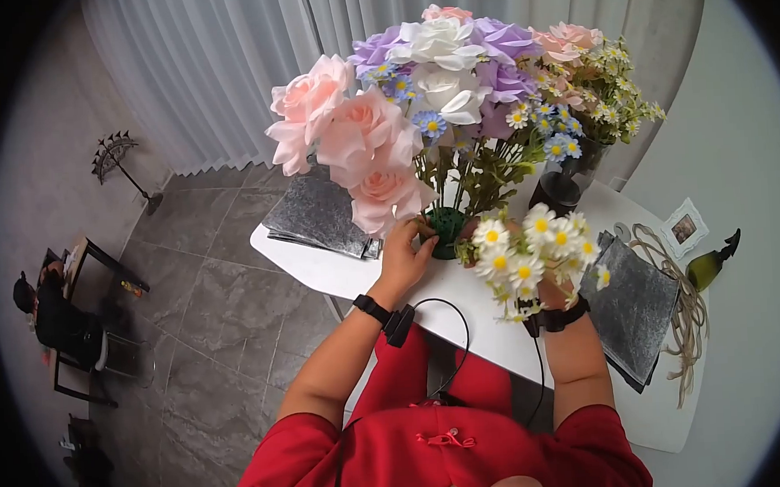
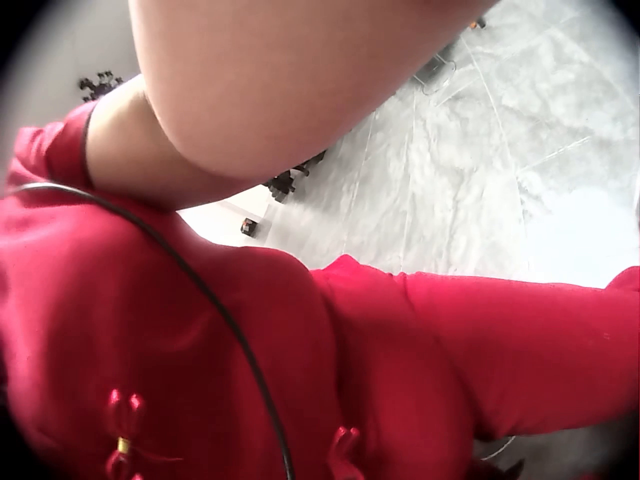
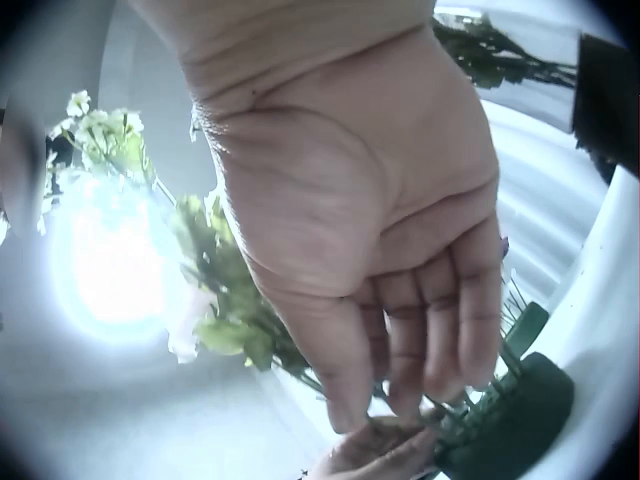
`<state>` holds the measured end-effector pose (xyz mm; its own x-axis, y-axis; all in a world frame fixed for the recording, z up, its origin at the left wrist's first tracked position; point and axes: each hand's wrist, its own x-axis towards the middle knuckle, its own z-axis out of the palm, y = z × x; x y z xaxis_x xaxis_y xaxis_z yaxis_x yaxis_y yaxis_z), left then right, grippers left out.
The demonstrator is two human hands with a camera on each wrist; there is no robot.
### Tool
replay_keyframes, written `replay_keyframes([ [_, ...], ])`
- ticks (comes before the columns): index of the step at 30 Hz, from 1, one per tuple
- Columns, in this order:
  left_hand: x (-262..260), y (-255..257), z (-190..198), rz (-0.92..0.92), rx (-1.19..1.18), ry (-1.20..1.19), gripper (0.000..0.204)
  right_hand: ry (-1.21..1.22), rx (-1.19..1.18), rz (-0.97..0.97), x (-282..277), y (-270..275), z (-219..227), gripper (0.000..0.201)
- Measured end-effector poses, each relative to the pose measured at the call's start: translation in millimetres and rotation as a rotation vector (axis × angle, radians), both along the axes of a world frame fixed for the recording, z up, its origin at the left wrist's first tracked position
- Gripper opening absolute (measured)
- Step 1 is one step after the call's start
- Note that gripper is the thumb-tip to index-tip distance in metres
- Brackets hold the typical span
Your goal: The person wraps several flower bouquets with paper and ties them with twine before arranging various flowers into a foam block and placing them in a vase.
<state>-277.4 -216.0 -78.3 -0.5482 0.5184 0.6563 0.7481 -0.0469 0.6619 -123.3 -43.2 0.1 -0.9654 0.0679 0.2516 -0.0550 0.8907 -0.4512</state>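
Though inside the table edge [image 1: 492, 339], hands [image 1: 404, 253] [image 3: 360, 220] at green base [image 1: 446, 227].

flower workroom – table [image 1: 311, 258], roses [image 1: 371, 128], curtain [image 1: 204, 68]

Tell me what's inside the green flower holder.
Several stems rise out of the green holder; their lower ends are hidden inside, and the left hand covers part of its side.
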Motion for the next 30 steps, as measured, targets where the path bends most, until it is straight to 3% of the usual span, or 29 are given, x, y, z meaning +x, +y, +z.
replay_keyframes([
  [6, -3, 4, -11, -0.103, 0.018, -0.152, 0.015, 0.288, 0.002, -0.021, -27, -12, -29, 0.022],
  [7, -2, 2, -12, -0.059, -0.027, -0.090, 0.016, 0.315, 0.005, -0.046, -33, -10, -31, 0.022],
  [9, -6, 3, -14, -0.086, -0.014, -0.028, 0.016, 0.305, -0.020, -0.075, -38, -12, -23, 0.023],
  [10, -6, 3, -16, -0.082, -0.014, -0.033, 0.016, 0.154, -0.187, -0.056, -37, -12, -17, 0.033],
  [11, -3, 2, -13, -0.081, -0.023, -0.048, 0.016, 0.151, -0.188, -0.053, -40, -11, -22, 0.033],
  [13, -1, 1, -8, -0.077, -0.034, -0.066, 0.015, 0.496, -0.030, -0.108, -45, -8, -34, 0.012],
  [15, 0, 0, -9, -0.072, -0.047, -0.078, 0.014, 0.626, 0.007, 0.049, -45, -20, -12, 0.014],
  [17, -2, 1, -11, -0.065, -0.042, -0.059, 0.014, 0.474, 0.079, -0.154, -47, -25, -8, 0.015],
  [22, -1, 0, -9, -0.069, -0.056, -0.092, 0.015, 0.383, 0.110, -0.271, -57, -30, -1, 0.010],
  [24, -1, 0, -9, -0.075, -0.041, -0.098, 0.015, 0.390, 0.312, -0.284, -60, -29, -7, 0.012],
  [25, -1, 0, -9, -0.076, -0.036, -0.101, 0.015, 0.614, 0.450, -0.242, -63, -26, -15, 0.016],
  [27, 0, -1, -8, -0.055, -0.090, -0.132, 0.014, 0.310, 0.371, -0.330, -62, -31, -9, 0.018],
  [30, -2, 0, -10, -0.101, -0.090, -0.182, 0.014, 0.378, 0.257, -0.313, -66, -31, -9, 0.018],
])
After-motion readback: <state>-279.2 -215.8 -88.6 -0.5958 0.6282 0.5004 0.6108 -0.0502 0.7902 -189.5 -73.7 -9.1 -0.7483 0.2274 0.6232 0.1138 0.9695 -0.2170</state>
